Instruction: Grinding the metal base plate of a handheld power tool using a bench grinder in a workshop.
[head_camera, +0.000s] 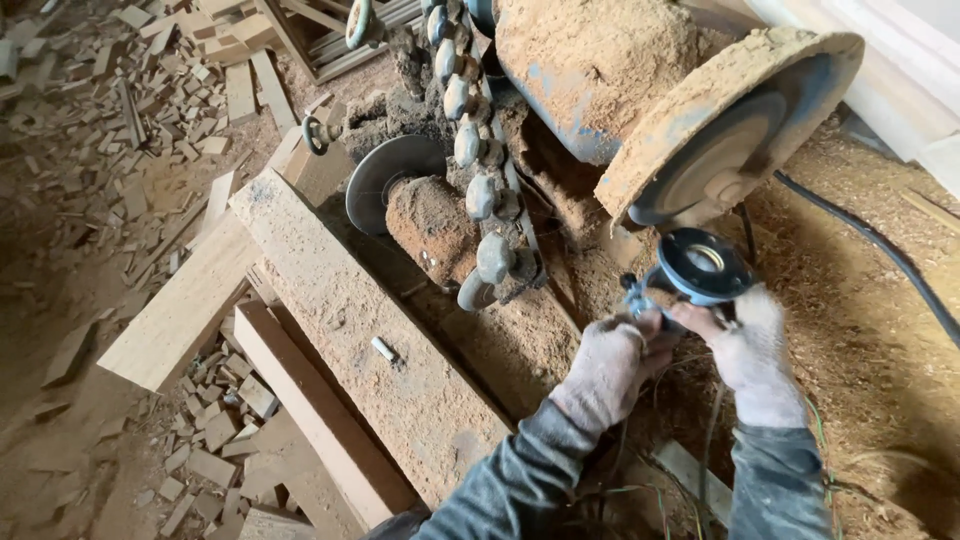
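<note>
Both my hands wear dusty knit gloves at the lower right. My right hand (752, 350) grips a small blue angle grinder (700, 268) from below, its round black disc facing up. My left hand (610, 365) is closed against the grinder's near side, by a small blue metal part (634, 296); what the fingers pinch is hidden. Just above the grinder stands a large blue machine (600, 70) caked in sawdust, with a big round guard (735, 130).
A row of grey knobs (470, 150) runs down the machine. A dust-covered cylinder with a dark disc (385, 180) sits left of it. Long wooden beams (370, 340) lie diagonally; wood offcuts (120, 110) litter the floor. A black cable (880, 250) crosses the sawdust at right.
</note>
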